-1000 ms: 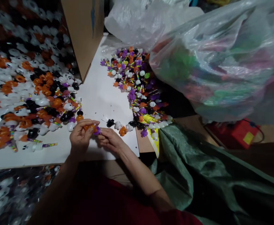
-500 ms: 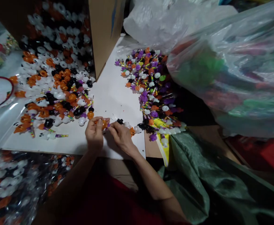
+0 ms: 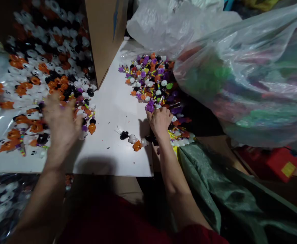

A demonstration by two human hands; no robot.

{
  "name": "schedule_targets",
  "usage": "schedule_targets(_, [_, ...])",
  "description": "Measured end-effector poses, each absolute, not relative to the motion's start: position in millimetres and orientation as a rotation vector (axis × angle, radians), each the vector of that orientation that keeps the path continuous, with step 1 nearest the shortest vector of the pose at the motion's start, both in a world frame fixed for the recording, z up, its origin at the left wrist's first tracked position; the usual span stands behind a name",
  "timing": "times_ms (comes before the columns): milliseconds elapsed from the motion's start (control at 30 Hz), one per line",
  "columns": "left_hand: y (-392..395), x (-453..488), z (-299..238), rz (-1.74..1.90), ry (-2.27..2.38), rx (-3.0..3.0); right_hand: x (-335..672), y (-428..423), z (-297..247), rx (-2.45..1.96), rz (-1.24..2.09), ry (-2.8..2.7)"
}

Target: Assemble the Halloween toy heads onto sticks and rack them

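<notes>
My left hand (image 3: pixel 62 123), smeared by motion, hovers with spread fingers over a pile of small plastic figures (image 3: pixel 34 91) in white ghost, orange pumpkin and black shapes. Some of them carry short candy-coloured sticks. At the near edge of the other pile, made of small tubes with purple, orange, white and black tops (image 3: pixel 148 73), my right hand (image 3: pixel 161 120) bends its fingers down onto the pieces. What lies under those fingertips is hidden. Between my hands, a short row holds a black piece (image 3: pixel 124 135), a white piece (image 3: pixel 132 138) and an orange pumpkin piece (image 3: pixel 137 145).
A cardboard box (image 3: pixel 105 37) lies open toward me, with figures spilling onto the white board (image 3: pixel 107 112). Large clear plastic bags (image 3: pixel 239 78) bulge at the right. A green tarp (image 3: pixel 209 183) hangs below them. Bagged figures (image 3: pixel 1 200) lie at lower left.
My hands have parted from the orange pumpkin piece they held together. The left went to the left pile, the right to the right pile. The view has shifted slightly.
</notes>
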State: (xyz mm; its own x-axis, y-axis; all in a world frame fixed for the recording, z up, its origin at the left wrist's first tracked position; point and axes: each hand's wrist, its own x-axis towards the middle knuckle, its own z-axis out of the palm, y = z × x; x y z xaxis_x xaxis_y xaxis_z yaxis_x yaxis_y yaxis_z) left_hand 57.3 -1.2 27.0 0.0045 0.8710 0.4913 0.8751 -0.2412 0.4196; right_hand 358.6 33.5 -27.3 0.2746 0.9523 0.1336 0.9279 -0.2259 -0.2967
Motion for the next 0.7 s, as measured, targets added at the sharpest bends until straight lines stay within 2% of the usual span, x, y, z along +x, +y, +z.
schedule_targets(100, [-0.7,118.1,-3.1,-0.691,-1.839,-2.813,373.9,61.8,-43.3,-2.375,-0.116,-1.818])
schedule_targets(200, [-8.3,174.7,-38.3,-0.253,-1.893,-3.025,371.1,61.6,-43.0,-2.392,-0.084,-1.833])
schedule_targets(267, [-11.5,185.1,-51.5,-0.247,-1.950,-3.056,367.8,44.3,-29.8,-2.287,0.026,-1.887])
schedule_targets(333, [-13.0,173.4,-56.1,-0.585,-2.016,-3.140,364.6,17.2,-11.8,-2.018,0.283,-2.056])
schedule_targets(400, [-16.5,150.9,-55.1,-1.170,-2.178,-3.164,360.5,-11.6,3.5,-1.680,0.559,-2.225])
schedule_targets(467, [-23.6,130.5,-51.4,-1.724,-2.398,-3.063,354.8,-33.4,11.4,-1.437,0.674,-2.332])
schedule_targets(533, [-32.1,119.1,-47.1,-2.048,-2.517,-2.987,347.5,-43.7,13.3,-1.306,0.627,-2.408])
schedule_targets(700, [-42.2,116.9,-37.4,-2.428,-2.339,-2.995,335.9,-40.7,22.8,-1.176,0.375,-2.568])
